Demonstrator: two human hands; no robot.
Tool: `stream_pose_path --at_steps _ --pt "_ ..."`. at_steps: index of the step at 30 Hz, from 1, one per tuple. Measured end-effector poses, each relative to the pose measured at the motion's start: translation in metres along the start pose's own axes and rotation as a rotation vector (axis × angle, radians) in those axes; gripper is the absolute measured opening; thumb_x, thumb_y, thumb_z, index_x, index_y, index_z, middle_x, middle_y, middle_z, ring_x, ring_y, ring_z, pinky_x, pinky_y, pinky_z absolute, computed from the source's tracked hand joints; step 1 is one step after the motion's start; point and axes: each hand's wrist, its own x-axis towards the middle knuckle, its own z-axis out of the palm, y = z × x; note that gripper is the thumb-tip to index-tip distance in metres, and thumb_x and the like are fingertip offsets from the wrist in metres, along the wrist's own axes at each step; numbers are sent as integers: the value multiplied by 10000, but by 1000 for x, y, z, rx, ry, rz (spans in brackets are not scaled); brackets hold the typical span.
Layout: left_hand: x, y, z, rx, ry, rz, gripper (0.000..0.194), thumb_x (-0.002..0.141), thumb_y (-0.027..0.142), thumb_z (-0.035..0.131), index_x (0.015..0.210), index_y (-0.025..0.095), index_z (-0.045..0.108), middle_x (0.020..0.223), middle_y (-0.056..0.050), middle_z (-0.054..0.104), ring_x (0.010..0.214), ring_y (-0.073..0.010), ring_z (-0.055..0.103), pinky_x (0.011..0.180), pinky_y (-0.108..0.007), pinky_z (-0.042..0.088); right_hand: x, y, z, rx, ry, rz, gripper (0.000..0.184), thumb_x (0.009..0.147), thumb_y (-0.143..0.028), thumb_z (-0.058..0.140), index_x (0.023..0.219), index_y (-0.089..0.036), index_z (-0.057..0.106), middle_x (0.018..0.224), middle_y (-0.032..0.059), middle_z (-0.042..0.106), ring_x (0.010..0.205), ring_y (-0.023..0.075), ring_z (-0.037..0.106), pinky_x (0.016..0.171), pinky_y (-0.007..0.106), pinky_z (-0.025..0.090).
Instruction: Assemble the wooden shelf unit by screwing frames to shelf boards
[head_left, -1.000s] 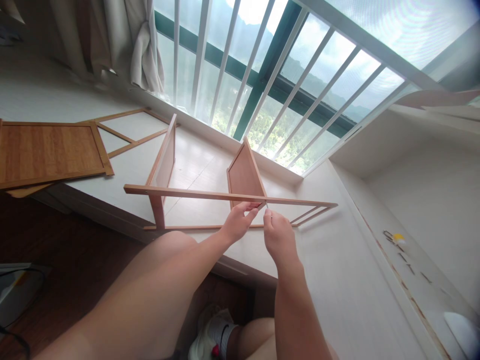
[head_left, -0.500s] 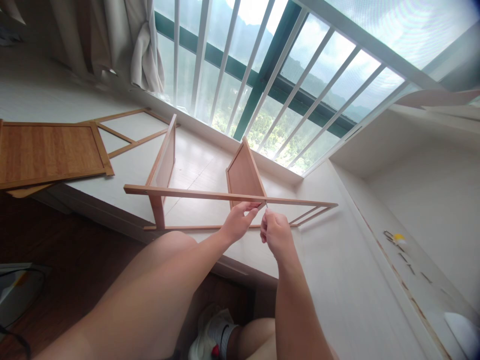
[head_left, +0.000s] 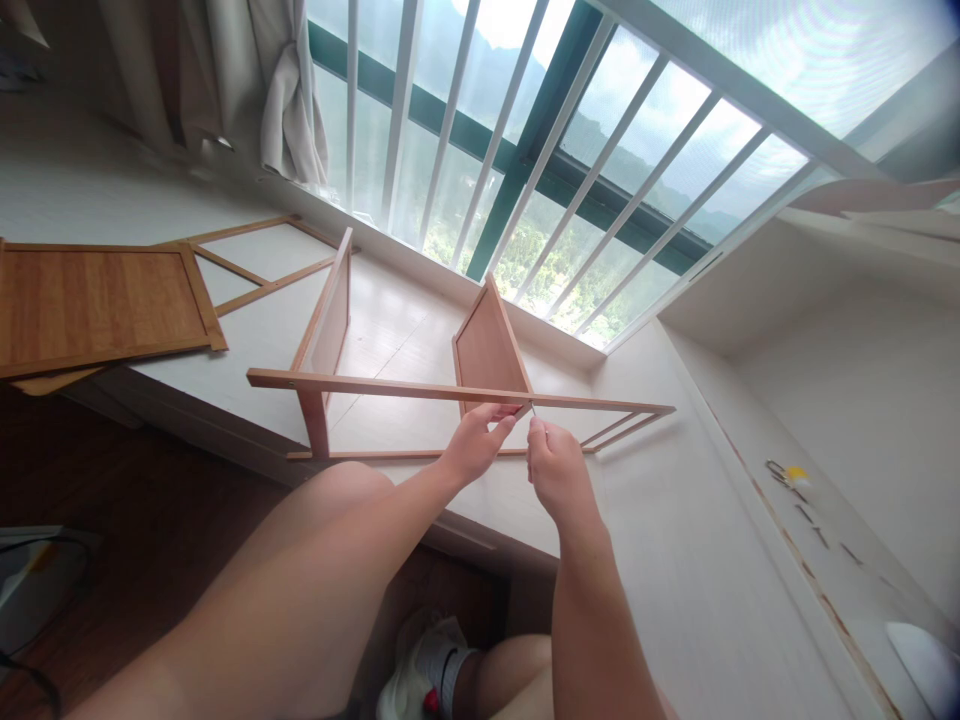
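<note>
A wooden frame [head_left: 390,387] lies on its side on a white ledge, with a left upright panel [head_left: 326,310] and a middle upright panel [head_left: 491,345] joined to its long rail. My left hand [head_left: 478,442] grips the lower corner of the middle panel under the rail, thumb apart from the fingers. Just to its right, my right hand [head_left: 556,462] is closed in a fist around a thin metal tool [head_left: 533,410]. The tool's tip meets the rail where the middle panel joins it. Its exact kind is too small to make out, and the fist hides the rest.
A wooden panel [head_left: 105,305] and a slim open wooden frame [head_left: 240,290] lie on the left of the ledge. White bars [head_left: 525,170] stand before the window. Small metal pieces [head_left: 814,525] and a yellow-and-white item [head_left: 797,477] lie on the right-hand shelf.
My right fist has turned slightly and shifted a little to the right, with the metal tool tilting along. My left hand and the wooden frame stay in place.
</note>
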Motion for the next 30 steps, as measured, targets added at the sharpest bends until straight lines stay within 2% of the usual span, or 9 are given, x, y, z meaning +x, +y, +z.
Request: stream_pose_path --at_steps 4,9,20,25,27,30 --pt "0 -1 0 -16 7 13 337 858 381 543 1105 189 668 1123 -86 683 1051 -215 616 951 -362 471 3 2 3 289 -83 61 448 928 -461 298 561 -214 376 436 -16 435 420 130 434 457 262 311" --pt "0 -2 0 -12 13 15 338 865 382 533 1099 178 667 1121 -87 683 1048 -217 620 961 -368 467 5 0 6 596 -142 153 389 895 -437 353 571 -221 346 399 -62 353 326 100 381 366 236 292" --pt "-1 -1 1 -5 32 2 327 863 373 539 1095 182 667 1104 -83 687 1035 -214 627 952 -361 475 4 2 6 817 -206 195 361 872 -418 407 581 -225 316 390 -80 305 321 88 341 348 221 268" --pt "-1 3 1 7 31 -7 321 866 363 533 1091 176 665 1099 -85 686 1021 -212 629 945 -359 476 4 1 7 736 -199 195 375 883 -446 376 582 -230 318 389 -70 318 337 100 345 373 236 277" --pt "-1 4 1 11 25 -11 316 866 362 531 1081 174 668 1096 -85 686 1012 -211 630 939 -359 478 3 2 7 577 -155 160 400 899 -467 343 579 -228 339 403 -51 351 366 113 367 404 248 282" --pt "-1 4 1 5 16 -14 316 864 373 534 1077 183 670 1098 -80 686 1006 -209 629 934 -357 479 1 1 5 199 -13 43 420 922 -464 317 595 -217 410 494 2 469 472 140 416 476 266 264"
